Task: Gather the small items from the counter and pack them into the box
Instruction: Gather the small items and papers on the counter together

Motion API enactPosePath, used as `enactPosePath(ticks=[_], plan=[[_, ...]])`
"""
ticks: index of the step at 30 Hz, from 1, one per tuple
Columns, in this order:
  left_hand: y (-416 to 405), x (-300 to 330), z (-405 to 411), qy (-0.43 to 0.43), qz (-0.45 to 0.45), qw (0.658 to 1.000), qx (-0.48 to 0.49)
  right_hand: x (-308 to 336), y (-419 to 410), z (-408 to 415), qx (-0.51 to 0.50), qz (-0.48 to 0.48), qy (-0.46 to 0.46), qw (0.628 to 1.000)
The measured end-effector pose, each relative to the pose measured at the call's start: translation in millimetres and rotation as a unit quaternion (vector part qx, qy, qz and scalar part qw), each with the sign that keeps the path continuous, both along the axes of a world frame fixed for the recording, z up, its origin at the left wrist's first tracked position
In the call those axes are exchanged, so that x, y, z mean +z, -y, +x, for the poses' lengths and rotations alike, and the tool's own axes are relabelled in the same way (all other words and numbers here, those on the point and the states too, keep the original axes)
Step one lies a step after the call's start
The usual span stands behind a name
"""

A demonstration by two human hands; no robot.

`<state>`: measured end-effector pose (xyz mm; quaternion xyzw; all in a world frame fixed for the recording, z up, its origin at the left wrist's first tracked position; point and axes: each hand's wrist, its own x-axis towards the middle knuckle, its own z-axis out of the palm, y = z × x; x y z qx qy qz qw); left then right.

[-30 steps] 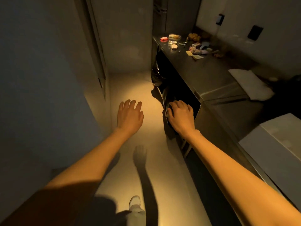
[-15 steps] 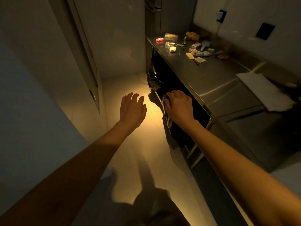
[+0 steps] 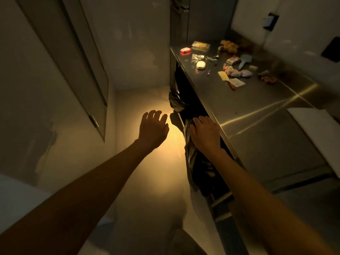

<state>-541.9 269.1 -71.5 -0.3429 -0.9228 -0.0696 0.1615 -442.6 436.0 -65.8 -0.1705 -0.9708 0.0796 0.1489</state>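
Several small items lie at the far end of a steel counter (image 3: 244, 115): a red packet (image 3: 185, 50), a clear bag (image 3: 201, 45), a white oval piece (image 3: 201, 64), a yellow card (image 3: 223, 75), a pale paddle-shaped item (image 3: 244, 59) and pastel bits (image 3: 237, 71). My left hand (image 3: 153, 128) hovers over the lit floor, fingers apart, holding nothing. My right hand (image 3: 205, 132) rests palm down by the counter's front edge, over a black plastic bag (image 3: 197, 161), fingers loosely spread. Whether it grips the bag is unclear. At the right edge is a white box-like slab (image 3: 316, 133).
A narrow dim aisle runs between the left wall with a tall door panel (image 3: 73, 70) and the counter. Another black bag (image 3: 176, 102) hangs below the counter's edge further ahead. Dark wall plates (image 3: 331, 49) sit above the counter.
The view has advanced along the aisle, so the counter items look nearer. Both hands stay stretched forward; the right one has moved closer to the counter's edge.
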Motion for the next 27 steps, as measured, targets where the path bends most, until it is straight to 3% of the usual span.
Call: enactPosePath(ticks=[9, 18, 27], plan=[[-92.4, 23.8, -78.3, -0.003, 0.038, 0.999, 0.01, 23.1, -104.2, -90.4, 0.012, 0.015, -0.059, 0.998], [-132.6, 3.0, -120.9, 0.052, 0.007, 0.999, 0.015, -4.3, -139.5, -124.9, -0.006, -0.009, -0.023, 1.0], [-186.8, -2.2, -204.6, 0.053, 0.034, 0.997, -0.05, -8.3, -176.4, -197.6, -0.05, -0.008, -0.009, 0.999]])
